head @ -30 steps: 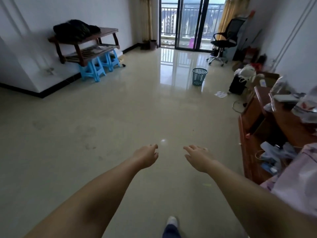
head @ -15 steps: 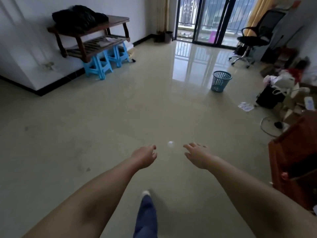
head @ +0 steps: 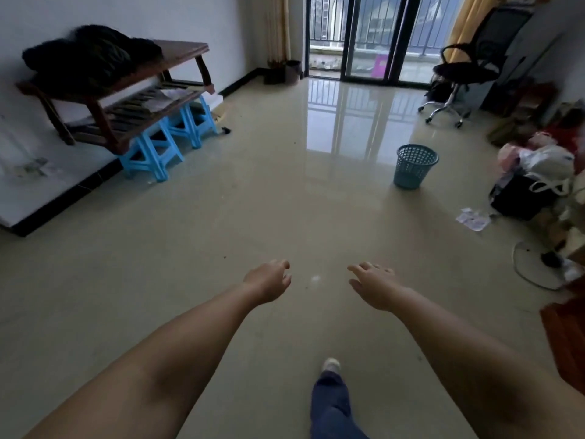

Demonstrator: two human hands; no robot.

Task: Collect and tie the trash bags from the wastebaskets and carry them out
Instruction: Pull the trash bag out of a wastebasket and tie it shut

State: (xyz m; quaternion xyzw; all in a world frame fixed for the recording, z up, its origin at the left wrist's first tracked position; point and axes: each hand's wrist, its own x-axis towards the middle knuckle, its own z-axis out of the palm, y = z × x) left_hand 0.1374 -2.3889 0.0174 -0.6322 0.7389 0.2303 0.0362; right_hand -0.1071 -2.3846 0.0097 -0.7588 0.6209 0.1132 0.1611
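Head view: left hand (head: 269, 282) and right hand (head: 375, 288) extended forward over the tiled floor (head: 221, 217), apart, fingers loosely relaxed, holding nothing. One foot (head: 330, 365) forward below. Teal mesh wastebasket (head: 414, 166) stands upright well ahead to the right, on the floor. Office chair (head: 465, 68) beyond it; blue stools (head: 164, 144) under a wooden bench (head: 126, 90) at left.

Open floor between you and the wastebasket

Bare tile (head: 253, 217) runs straight to the teal wastebasket (head: 415, 166). Right of the wastebasket, piled bags (head: 538, 182) and a paper scrap (head: 473, 218) crowd your way; the office chair (head: 465, 71) stands beyond it.
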